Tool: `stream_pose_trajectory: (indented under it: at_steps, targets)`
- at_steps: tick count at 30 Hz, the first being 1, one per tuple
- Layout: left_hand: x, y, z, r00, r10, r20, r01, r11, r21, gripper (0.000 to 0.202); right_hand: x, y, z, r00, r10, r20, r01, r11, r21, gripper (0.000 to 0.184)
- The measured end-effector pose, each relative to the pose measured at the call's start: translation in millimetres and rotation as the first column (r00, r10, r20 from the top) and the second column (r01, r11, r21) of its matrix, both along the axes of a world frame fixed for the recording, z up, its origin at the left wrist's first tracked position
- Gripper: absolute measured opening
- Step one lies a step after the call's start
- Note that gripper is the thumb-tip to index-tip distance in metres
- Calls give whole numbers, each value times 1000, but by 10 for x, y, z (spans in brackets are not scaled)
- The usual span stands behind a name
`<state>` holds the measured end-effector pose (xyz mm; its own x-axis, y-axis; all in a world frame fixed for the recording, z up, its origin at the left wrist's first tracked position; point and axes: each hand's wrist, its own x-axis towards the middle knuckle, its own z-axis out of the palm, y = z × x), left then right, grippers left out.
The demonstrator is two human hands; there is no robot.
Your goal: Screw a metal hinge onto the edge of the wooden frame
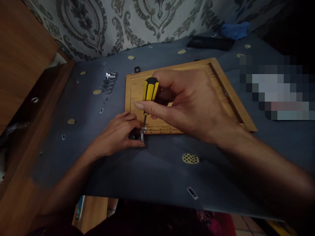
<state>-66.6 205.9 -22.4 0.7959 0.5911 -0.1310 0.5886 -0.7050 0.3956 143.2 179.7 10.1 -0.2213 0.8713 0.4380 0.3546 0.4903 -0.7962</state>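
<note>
My right hand (192, 101) grips the yellow and black handle of a screwdriver (149, 91), held upright. Its tip rests on a small metal hinge (142, 132) at the near edge of a wooden cabinet door panel (221, 88) that lies flat on a dark grey cloth. Beside the tip, my left hand (118, 132) lies on the cloth with its fingers closed round the hinge, pressing it against the panel's edge.
A heap of metal hinges and screws (109, 80) lies on the cloth left of the panel. A black flat object (209, 42) and a blue cloth (235, 30) sit at the back. Brown wooden furniture (22, 65) stands at the left. Patterned wallpaper is behind.
</note>
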Motion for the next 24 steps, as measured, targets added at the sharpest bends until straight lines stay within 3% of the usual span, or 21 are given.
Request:
stream_pose_trajectory:
  at_steps: [6,24]
  targets:
    - [13,-2,36,1000,-2,-23,1,1000,-19,32,12,2,2,988,-52,145,42,997,71,31]
    - [17,-14,24,1000,12,-16,-12,1000,-15,33,-19,42,-50,981,-1,192,-6,999,36,31]
